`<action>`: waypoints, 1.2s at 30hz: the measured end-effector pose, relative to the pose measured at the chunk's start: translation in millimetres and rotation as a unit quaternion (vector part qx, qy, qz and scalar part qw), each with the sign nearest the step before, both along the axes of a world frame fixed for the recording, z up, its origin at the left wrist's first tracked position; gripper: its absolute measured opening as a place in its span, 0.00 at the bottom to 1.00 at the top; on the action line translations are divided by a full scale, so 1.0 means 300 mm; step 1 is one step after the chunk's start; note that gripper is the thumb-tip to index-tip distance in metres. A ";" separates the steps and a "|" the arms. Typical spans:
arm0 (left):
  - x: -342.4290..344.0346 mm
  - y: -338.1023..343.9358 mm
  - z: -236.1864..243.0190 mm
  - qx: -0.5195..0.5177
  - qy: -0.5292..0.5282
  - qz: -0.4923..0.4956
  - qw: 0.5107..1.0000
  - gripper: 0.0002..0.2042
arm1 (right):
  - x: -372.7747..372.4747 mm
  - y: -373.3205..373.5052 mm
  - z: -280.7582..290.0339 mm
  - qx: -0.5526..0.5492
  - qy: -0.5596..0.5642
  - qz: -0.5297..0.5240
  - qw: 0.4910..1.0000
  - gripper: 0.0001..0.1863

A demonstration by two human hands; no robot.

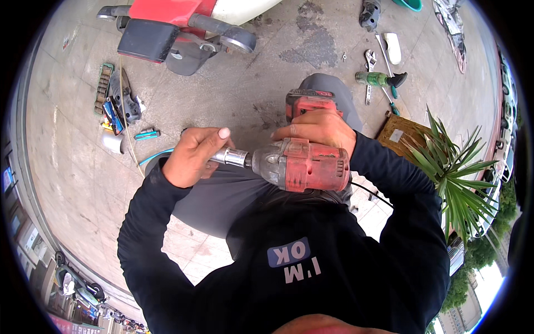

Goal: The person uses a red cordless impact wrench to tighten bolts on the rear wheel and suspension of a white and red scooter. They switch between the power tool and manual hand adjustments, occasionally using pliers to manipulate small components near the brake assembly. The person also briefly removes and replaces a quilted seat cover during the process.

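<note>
While grey paving, scuffed and darkly stained, spreads all around, red-and-white vehicle bodywork with smooth panels stands at the far side, and a plant with stiff, blade-like green leaves fills the person's right. Over the lap, in matte grey trousers, I see a chunky power wrench, its red housing worn and grimy, its rounded nose of dull grey metal pointing to the person's left. The right hand is clamped round its handle, so the motor housing lies just nearer the person's body and the blocky battery just beyond the fingers. Over at the nose end is the left hand, fingers closed about the outer part of a socket, thumb sticking up beside it. That socket, a smooth, shiny metal cylinder, sits between the left hand and the nose, in line with the wrench.
</note>
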State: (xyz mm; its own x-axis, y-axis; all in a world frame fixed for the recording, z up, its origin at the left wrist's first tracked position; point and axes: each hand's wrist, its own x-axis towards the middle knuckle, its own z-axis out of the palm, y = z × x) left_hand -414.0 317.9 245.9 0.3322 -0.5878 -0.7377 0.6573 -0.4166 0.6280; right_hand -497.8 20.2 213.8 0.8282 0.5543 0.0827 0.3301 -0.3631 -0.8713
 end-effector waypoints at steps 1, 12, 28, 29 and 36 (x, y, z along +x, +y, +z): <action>-0.033 -0.062 0.006 0.023 -0.045 0.037 0.998 0.22 | -0.001 -0.038 -0.019 0.002 -0.004 -0.017 1.000 0.26; 0.072 -0.464 -0.262 0.057 -0.080 0.121 0.988 0.30 | 0.143 -0.363 -0.200 0.189 0.224 -0.388 0.874 0.09; 0.038 -0.625 -0.639 0.176 -0.206 -0.057 0.961 0.42 | 0.352 -0.245 -0.762 0.522 0.523 -0.326 0.590 0.07; 0.041 -0.620 -0.648 0.181 -0.217 -0.054 0.958 0.42 | 0.352 -0.252 -0.781 0.541 0.526 -0.307 0.580 0.08; 0.007 -0.602 -0.650 0.215 -0.310 -0.068 0.923 0.42 | 0.345 -0.251 -0.839 0.554 0.556 -0.285 0.550 0.11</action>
State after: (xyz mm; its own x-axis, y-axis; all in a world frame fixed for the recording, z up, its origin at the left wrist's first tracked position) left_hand -412.1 137.4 51.1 0.7141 -0.3523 -0.6050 0.1492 -0.7677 0.6232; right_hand -394.4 -55.1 -37.9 0.7211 0.2973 -0.6258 -0.5231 0.8259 -0.2104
